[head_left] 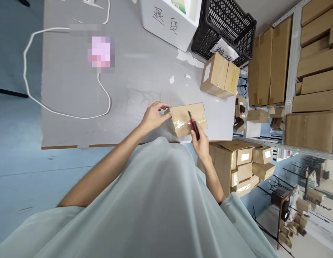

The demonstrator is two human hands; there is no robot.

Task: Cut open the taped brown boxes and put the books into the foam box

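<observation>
A small cardboard box (182, 114) with shiny clear tape along its top lies near the front edge of the table. My left hand (155, 116) touches the box's left end, thumb and fingers at its corner. In my right hand (200, 142) is a red and black utility knife (193, 125), held over the right part of the box with its tip pointing away from me. Whether the blade touches the tape I cannot tell.
Another taped carton (216, 77) stands at the table's right side. Behind it are a white bin (166, 27) and a black plastic crate (222, 21). A white cable (25, 64) loops over the left side. Shelves of cartons (310, 129) stand on the right.
</observation>
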